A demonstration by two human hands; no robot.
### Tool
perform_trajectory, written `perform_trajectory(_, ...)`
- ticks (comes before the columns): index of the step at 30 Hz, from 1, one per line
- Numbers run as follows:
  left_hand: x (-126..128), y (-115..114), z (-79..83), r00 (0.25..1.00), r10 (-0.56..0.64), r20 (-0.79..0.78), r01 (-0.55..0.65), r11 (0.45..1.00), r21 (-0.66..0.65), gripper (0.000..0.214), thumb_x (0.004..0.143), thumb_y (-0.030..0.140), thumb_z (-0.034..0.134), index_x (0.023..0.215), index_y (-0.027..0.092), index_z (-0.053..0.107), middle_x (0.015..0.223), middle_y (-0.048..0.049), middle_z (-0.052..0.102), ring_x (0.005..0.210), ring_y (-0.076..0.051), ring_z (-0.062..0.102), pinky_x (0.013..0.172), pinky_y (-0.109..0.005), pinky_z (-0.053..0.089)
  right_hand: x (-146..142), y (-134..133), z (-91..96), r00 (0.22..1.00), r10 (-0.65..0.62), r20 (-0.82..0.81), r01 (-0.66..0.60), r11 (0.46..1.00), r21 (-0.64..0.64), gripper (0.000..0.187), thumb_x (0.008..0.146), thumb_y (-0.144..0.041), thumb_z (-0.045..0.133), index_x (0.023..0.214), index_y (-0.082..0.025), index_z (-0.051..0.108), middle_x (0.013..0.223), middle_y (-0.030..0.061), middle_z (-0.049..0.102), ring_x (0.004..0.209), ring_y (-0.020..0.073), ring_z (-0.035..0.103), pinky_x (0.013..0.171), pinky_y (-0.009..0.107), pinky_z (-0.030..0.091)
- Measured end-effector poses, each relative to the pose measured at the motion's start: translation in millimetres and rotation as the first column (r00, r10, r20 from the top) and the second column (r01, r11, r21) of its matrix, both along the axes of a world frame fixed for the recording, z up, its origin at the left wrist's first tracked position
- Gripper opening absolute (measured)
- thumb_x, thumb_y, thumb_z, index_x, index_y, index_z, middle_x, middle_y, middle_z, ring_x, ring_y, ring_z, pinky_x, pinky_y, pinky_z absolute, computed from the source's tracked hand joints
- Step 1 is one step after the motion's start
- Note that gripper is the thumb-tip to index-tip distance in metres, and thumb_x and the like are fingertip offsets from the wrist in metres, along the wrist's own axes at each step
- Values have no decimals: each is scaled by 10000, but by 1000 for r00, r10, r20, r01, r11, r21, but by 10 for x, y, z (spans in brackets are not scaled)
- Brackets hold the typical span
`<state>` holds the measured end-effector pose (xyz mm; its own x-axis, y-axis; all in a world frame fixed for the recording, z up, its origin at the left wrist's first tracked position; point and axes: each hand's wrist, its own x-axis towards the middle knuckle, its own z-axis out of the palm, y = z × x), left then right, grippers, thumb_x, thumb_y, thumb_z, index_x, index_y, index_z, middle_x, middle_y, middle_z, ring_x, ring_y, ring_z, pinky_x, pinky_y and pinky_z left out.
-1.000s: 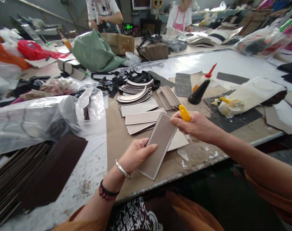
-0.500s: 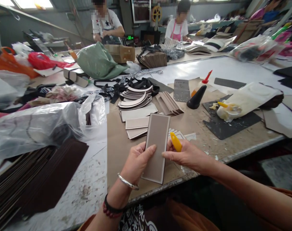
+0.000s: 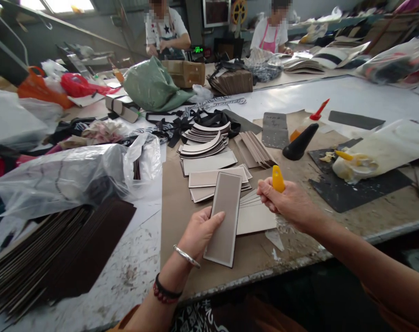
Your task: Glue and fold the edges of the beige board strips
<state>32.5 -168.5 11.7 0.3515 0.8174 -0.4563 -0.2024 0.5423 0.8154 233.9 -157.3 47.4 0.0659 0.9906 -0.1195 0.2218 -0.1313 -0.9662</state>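
Note:
My left hand (image 3: pixel 199 233) grips a flat rectangular taupe panel (image 3: pixel 223 221) by its left edge, thumb across its face. The panel has a pale border and a thin dark edge, and is tilted above the table. My right hand (image 3: pixel 281 198) is closed around a yellow plastic tool (image 3: pixel 277 179) whose rounded end sticks up from the fist; its lower end is hidden. That hand is apart from the panel, on its right. Beneath it lie fanned pale panels (image 3: pixel 256 219). Just beyond the held panel are a stack of pale rectangular pieces (image 3: pixel 205 179) and curved pieces (image 3: pixel 202 148).
At right stand a black cone-shaped object (image 3: pixel 301 143), a red-tipped bottle (image 3: pixel 316 115) and a glue-smeared white container (image 3: pixel 385 143). Dark strips (image 3: pixel 88 249) and a clear plastic bag (image 3: pixel 74 175) lie left. Two people work across the table; a green bag (image 3: pixel 154 85) sits nearer.
My right hand has moved away from the panel to the right, still holding the yellow tool. The fanned pale panels now show more. My view has shifted slightly left.

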Motion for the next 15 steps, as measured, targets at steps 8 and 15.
perform_trajectory(8,-115,193,139,965,-235,-115,233,972,-29,505,555,495,766,841,112,601,661,-8,644,542,-95,562,531,-202,431,23,301,92,963,230,143,-219,971,-91,384,758,-544,555,755,-160,551,483,-74,403,410,74,362,396,219,278)
perform_trajectory(15,-213,357,240,935,-315,-162,311,949,-51,474,548,474,777,822,125,607,691,3,651,567,-90,568,541,-195,433,5,398,26,988,142,67,-131,981,-145,399,730,-539,561,580,-185,456,444,-76,384,378,51,303,370,209,214)
